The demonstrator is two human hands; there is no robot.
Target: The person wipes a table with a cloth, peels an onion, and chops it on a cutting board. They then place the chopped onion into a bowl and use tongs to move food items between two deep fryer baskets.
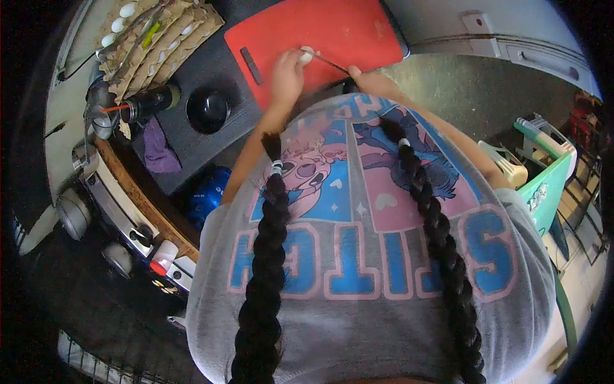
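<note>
Over the red cutting board, my left hand pinches a small white roundish piece of food; its kind is too small to make out. My right hand is closed around the dark handle of a knife. The blade points up and left, with its tip at the white piece. Whether the edge is cutting into it, I cannot tell. A black bowl stands on the dark counter, left of the board.
Egg cartons with a few white eggs lie at the upper left. Near them are a dark jar and a purple cloth. A stove with knobs runs down the left. A green container stands at the right.
</note>
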